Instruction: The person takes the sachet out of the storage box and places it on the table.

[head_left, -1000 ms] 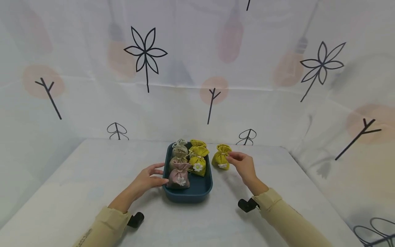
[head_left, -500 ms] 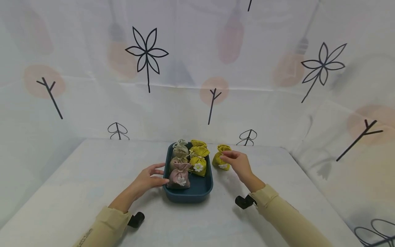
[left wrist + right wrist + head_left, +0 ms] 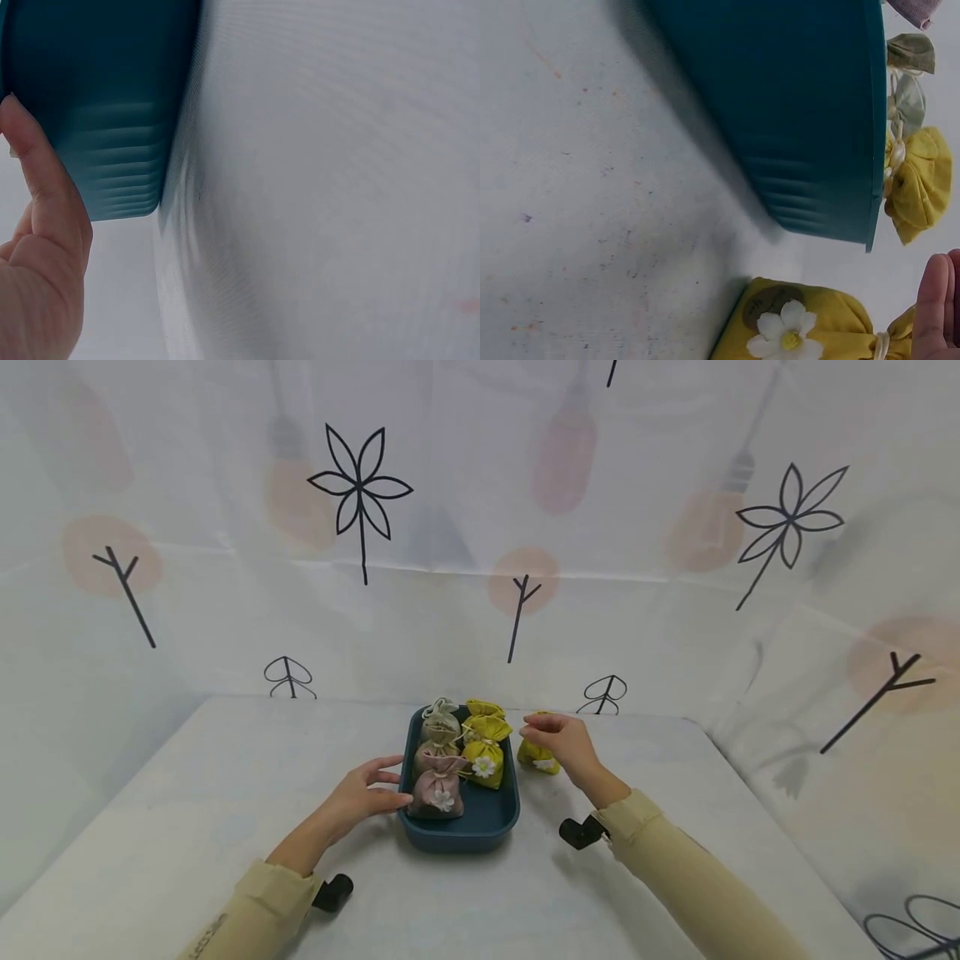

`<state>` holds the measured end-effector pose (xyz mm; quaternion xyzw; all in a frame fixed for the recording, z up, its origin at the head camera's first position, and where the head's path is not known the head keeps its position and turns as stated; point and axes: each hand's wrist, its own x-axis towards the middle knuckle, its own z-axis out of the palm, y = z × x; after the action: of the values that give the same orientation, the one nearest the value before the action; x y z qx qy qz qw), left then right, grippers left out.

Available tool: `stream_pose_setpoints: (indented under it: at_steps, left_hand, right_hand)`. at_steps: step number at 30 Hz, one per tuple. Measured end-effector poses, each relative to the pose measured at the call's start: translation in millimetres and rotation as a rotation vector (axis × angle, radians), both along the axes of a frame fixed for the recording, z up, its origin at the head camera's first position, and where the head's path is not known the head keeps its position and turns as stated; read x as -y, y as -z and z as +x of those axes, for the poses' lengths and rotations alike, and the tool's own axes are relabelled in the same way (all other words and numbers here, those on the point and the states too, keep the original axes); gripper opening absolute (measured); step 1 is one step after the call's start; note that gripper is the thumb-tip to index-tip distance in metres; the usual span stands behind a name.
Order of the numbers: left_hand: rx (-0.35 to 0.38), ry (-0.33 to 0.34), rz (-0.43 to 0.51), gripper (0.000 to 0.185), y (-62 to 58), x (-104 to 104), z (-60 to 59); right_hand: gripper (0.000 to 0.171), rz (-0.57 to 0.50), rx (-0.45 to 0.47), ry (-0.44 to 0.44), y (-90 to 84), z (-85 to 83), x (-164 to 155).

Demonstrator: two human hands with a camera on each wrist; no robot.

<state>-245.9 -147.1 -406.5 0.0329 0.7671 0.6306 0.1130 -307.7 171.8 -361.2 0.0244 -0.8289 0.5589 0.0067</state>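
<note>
A person's left hand (image 3: 365,791) rests with straight fingers against the left wall of a dark blue tray (image 3: 480,822) on a white table (image 3: 187,802). In the left wrist view a fingertip touches the tray's outer wall. The tray holds small cloth pouches: a pink pouch (image 3: 437,787) with a white flower nearest the person, a grey pouch (image 3: 438,725) behind it, and yellow pouches (image 3: 483,752) alongside. Just right of the tray, a lone yellow pouch (image 3: 537,758) stands on the table. The right hand (image 3: 564,745) hovers over its top, fingers loosely bent; whether it grips the pouch cannot be told.
</note>
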Motion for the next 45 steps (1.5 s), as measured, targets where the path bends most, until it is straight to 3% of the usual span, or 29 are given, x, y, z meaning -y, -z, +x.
stream_pose_setpoints:
  at_steps: [10, 24, 34, 45]
  left_hand:
    - [-0.002, 0.005, 0.002, 0.076, -0.8, 0, 0.3]
    - [0.010, 0.005, 0.025, 0.074, -2.0, -1, -0.4]
    - [0.015, -0.002, 0.025, 0.074, -1.9, -1, -0.9]
    - [0.019, -0.009, 0.016, 0.074, -2.0, -2, -0.8]
  right_hand:
    - [0.031, 0.025, 0.012, -0.041, -5.6, -10.9, 11]
    - [0.033, 0.177, 0.022, -0.121, -22.6, -21.4, 27]
    - [0.035, 0.204, 0.081, -0.179, -18.8, -26.2, 36]
    - [0.019, 0.193, 0.061, -0.235, -16.0, -22.0, 44]
